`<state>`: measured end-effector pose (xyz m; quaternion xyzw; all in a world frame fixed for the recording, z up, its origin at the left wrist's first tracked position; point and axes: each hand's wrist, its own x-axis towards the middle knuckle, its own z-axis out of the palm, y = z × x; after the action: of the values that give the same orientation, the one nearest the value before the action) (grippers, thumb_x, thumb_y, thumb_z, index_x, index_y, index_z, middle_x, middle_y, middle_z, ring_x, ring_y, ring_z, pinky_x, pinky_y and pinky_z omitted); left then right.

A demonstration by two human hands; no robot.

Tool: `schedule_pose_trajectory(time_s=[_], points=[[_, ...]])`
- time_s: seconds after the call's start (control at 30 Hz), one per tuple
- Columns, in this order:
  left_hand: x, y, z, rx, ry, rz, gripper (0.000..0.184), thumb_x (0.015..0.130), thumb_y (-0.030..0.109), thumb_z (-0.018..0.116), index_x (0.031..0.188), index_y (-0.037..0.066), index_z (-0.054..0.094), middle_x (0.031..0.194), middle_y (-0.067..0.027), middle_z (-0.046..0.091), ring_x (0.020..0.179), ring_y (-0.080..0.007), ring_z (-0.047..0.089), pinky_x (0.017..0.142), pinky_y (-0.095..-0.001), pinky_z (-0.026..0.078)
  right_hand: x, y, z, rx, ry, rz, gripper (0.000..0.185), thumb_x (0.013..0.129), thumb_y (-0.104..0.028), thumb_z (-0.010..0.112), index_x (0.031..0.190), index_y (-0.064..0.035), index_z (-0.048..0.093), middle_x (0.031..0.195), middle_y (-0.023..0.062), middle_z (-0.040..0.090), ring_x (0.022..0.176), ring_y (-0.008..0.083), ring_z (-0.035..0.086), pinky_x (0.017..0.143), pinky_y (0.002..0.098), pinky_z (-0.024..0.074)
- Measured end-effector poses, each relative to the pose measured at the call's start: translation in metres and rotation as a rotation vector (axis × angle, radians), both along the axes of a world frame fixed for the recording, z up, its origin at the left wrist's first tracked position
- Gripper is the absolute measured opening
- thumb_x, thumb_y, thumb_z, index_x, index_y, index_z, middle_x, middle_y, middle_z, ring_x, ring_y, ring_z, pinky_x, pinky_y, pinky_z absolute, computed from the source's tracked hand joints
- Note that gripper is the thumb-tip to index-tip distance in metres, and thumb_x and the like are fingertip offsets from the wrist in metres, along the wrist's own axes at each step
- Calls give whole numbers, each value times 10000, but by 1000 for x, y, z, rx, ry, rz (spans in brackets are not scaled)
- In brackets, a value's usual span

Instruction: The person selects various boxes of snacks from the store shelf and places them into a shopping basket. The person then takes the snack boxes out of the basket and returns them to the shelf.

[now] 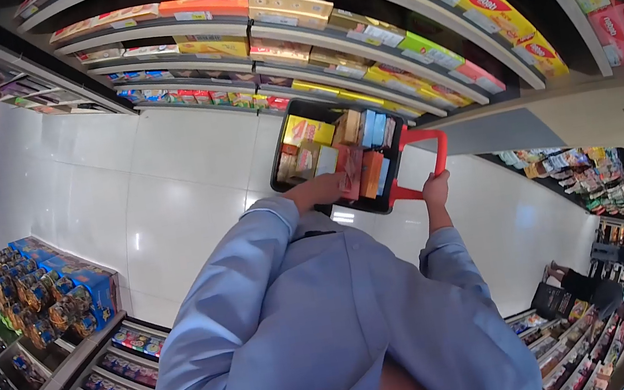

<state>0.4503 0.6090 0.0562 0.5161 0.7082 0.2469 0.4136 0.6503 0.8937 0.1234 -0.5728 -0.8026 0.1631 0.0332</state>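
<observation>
A dark shopping basket [278, 145] with a red handle [440, 147] stands in front of my body, filled with several boxed goods. My right hand [435, 188] is closed around the near part of the handle. Over the basket's near side, my left hand [318, 192] grips a red box [351, 166] at its edge; its fingertips are partly hidden. Around that box lie a yellow box [309, 130], an orange box [372, 175], light blue boxes [373, 128] and brown boxes [348, 127].
Shelves [285, 17] of boxed goods curve along the far side, beyond the basket. Pale tiled floor [177, 158] extends left. A stack of wrapped goods [40, 292] stands at left. Another person [584, 287] is at the lower right beside shelves.
</observation>
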Motion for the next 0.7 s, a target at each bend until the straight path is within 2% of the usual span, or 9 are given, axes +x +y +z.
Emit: schedule_pose_trajectory(time_s=[0.07, 0.13, 0.23, 0.33, 0.4, 0.43, 0.53, 0.63, 0.7], points=[[-20, -55, 8, -65, -72, 187, 453, 839, 183, 571, 1243, -21, 567, 1139, -264, 649, 1076, -399, 628, 926, -462, 502, 3, -13, 0, -8, 3, -42, 340, 960, -190, 544, 1208, -29, 378, 1029, 306, 647, 975, 501, 625, 840, 566, 490], [-32, -104, -8, -154, -29, 249, 480, 830, 186, 583, 1262, -20, 556, 1172, -264, 641, 1104, -396, 620, 952, -467, 493, 4, -13, 4, -20, 1, -39, 345, 956, -179, 545, 1209, -22, 371, 1028, 308, 645, 976, 504, 623, 849, 570, 483], [-45, -184, -40, -510, 57, 249, 505, 822, 188, 589, 1281, -16, 540, 1217, -268, 624, 1144, -404, 604, 993, -472, 476, 10, -2, 0, -64, 23, -3, 353, 955, -183, 551, 1209, -25, 364, 1035, 310, 641, 982, 507, 619, 849, 567, 483], [-53, -263, -63, -713, 56, 288, 494, 860, 199, 559, 1306, -12, 531, 1304, -258, 583, 1225, -405, 555, 1029, -467, 461, 15, 5, -3, -92, 57, 41, 361, 955, -189, 553, 1211, -26, 357, 1044, 309, 639, 993, 509, 614, 851, 566, 482], [-52, -290, -51, -782, 66, 350, 414, 850, 177, 552, 1214, -17, 584, 1273, -266, 598, 1209, -408, 567, 1020, -472, 464, 15, 8, -2, -131, 35, 36, 364, 957, -191, 549, 1216, -25, 354, 1049, 310, 636, 996, 509, 612, 849, 564, 479], [-53, -296, -48, -813, 50, 348, 455, 853, 179, 549, 1265, -15, 563, 1301, -263, 584, 1226, -399, 559, 1032, -464, 456, 16, 8, -3, -135, 26, 39, 361, 957, -188, 546, 1216, -24, 355, 1048, 311, 635, 993, 508, 612, 845, 562, 480], [-54, -296, -56, -781, 63, 360, 491, 871, 210, 559, 1309, -11, 539, 1319, -258, 575, 1233, -397, 555, 1032, -461, 457, 13, 4, 3, -141, 19, 18, 353, 957, -176, 540, 1217, -21, 358, 1048, 312, 636, 987, 504, 616, 833, 559, 484], [-50, -270, -70, -549, 97, 346, 515, 891, 246, 572, 1333, -11, 520, 1296, -251, 596, 1212, -396, 572, 1019, -449, 470, 7, 1, 8, -135, 1, -10, 335, 957, -164, 536, 1209, -19, 371, 1043, 312, 637, 983, 495, 620, 822, 556, 489], [-47, -240, -64, -485, 10, 365, 513, 911, 254, 581, 1338, -21, 512, 1277, -252, 608, 1186, -387, 593, 1001, -433, 486, 9, -2, 10, -139, -7, -22, 318, 959, -163, 534, 1200, -20, 384, 1040, 306, 640, 982, 487, 624, 821, 553, 491]])
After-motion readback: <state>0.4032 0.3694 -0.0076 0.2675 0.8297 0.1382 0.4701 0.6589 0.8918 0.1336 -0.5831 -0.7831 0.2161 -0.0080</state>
